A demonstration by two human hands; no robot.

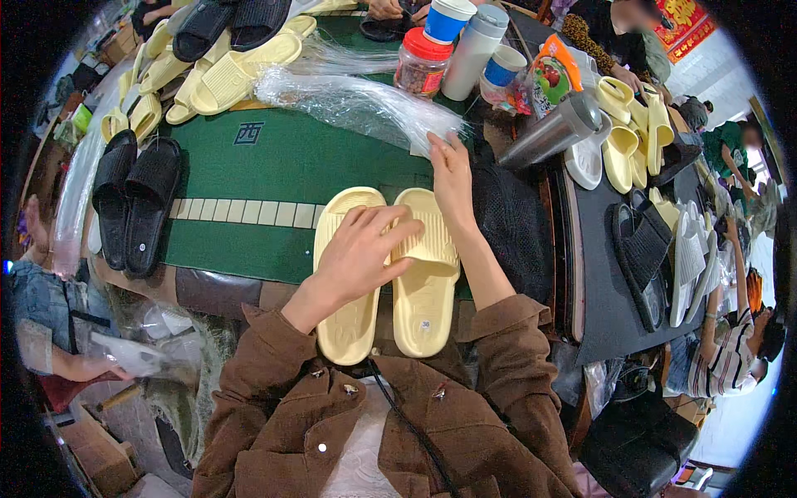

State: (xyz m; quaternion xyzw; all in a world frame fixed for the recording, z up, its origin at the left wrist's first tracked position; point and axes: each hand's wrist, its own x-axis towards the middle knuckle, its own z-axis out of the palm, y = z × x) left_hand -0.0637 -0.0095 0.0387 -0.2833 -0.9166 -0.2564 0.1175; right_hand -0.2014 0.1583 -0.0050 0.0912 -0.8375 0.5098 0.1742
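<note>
A pair of pale yellow slippers lies side by side before me at the table's near edge: the left slipper and the right slipper, which bears a small round sticker. My left hand is over them with fingers apart, covering much of the left slipper's strap; its fingertips reach the right slipper's strap. Beyond the slippers, my right hand has its fingertips closed at the end of a stack of clear plastic bags. Exactly how the plastic sits between those fingers is partly hidden.
Black slippers stand on the left of the green mat. More yellow slippers are piled at the far left. A red-lidded jar, cups and a steel flask stand far right. Other people work around the tables.
</note>
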